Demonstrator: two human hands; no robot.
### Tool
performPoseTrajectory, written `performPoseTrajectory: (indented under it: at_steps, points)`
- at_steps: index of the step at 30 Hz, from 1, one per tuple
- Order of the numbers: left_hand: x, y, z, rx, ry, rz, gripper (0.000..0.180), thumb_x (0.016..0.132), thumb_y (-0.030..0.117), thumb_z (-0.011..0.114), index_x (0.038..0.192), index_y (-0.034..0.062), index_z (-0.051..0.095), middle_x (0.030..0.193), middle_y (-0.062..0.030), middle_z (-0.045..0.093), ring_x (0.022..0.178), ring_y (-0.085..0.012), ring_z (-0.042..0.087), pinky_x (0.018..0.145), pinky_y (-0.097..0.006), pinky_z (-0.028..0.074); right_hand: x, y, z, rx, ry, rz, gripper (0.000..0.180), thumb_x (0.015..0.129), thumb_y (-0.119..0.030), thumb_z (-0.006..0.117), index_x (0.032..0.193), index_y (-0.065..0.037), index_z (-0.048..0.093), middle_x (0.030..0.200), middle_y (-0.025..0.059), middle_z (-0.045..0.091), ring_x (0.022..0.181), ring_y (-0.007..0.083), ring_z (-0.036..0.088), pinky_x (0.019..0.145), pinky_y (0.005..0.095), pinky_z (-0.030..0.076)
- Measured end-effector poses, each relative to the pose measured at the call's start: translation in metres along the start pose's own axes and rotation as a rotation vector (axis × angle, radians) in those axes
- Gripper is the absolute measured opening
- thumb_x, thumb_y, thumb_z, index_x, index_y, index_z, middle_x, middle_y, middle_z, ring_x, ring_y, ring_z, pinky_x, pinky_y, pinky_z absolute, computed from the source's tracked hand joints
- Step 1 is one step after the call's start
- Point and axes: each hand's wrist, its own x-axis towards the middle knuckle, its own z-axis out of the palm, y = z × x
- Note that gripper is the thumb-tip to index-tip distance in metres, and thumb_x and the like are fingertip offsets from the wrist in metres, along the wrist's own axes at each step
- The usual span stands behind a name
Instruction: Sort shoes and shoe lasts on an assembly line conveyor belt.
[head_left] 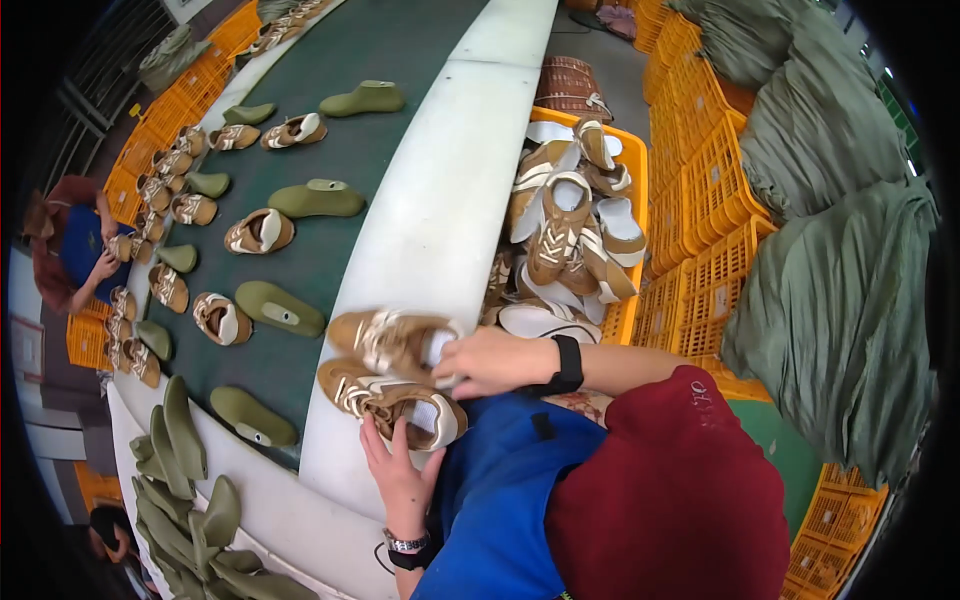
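Two brown sneakers with cream laces and trim lie side by side on the white ledge in front of me. My left hand (400,478) grips the heel side of the near sneaker (385,402), its fingers at the collar and its thumb by the heel. My right hand (485,362) is closed at the heel of the far sneaker (378,338), which is smeared by motion. Some of the right fingertips are hidden by the hand itself. Pale insoles show inside both shoes.
A green conveyor belt (330,150) carries brown sneakers and olive shoe lasts (315,198). More lasts (180,450) are heaped at the lower left. An orange crate (632,180) of sneakers stands right of the white ledge (430,200). Across the belt, another person (80,240) handles a shoe.
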Motion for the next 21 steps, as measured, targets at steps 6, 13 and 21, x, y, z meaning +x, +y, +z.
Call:
performPoseTrajectory:
  at_steps: [6,13,21]
  points:
    - [-0.007,-0.017,-0.004,0.06,0.027,-0.051,0.057,0.056,0.022,0.085,0.103,0.0027,0.06,0.142,-0.0273,0.028,0.123,-0.0476,0.036,0.1,-0.05,0.036,-0.01,0.129,-0.073,-0.51,0.088,0.665,0.022,0.073,-0.007,0.061,0.094,-0.006,0.066,0.086,0.0141,0.066,0.076,0.0313,0.066,0.065,0.0404,0.053]
    - [-0.011,-0.026,-0.014,0.035,0.02,-0.109,0.056,0.057,0.019,0.084,0.105,0.0026,0.06,0.144,-0.0273,0.025,0.125,-0.0458,0.037,0.101,-0.047,0.036,-0.079,0.22,-0.096,-0.719,-0.071,0.907,0.017,0.074,-0.021,0.063,0.086,-0.01,0.071,0.083,0.0139,0.068,0.08,0.0289,0.067,0.068,0.0385,0.053]
    - [-0.021,-0.031,-0.012,0.009,0.071,-0.127,0.054,0.061,0.017,0.082,0.107,0.0014,0.059,0.146,-0.0269,0.021,0.13,-0.0435,0.033,0.104,-0.043,0.034,-0.046,0.072,-0.193,-0.48,0.166,0.986,0.024,0.068,-0.032,0.07,0.073,-0.008,0.067,0.069,0.0127,0.065,0.069,0.0289,0.065,0.063,0.0365,0.051]
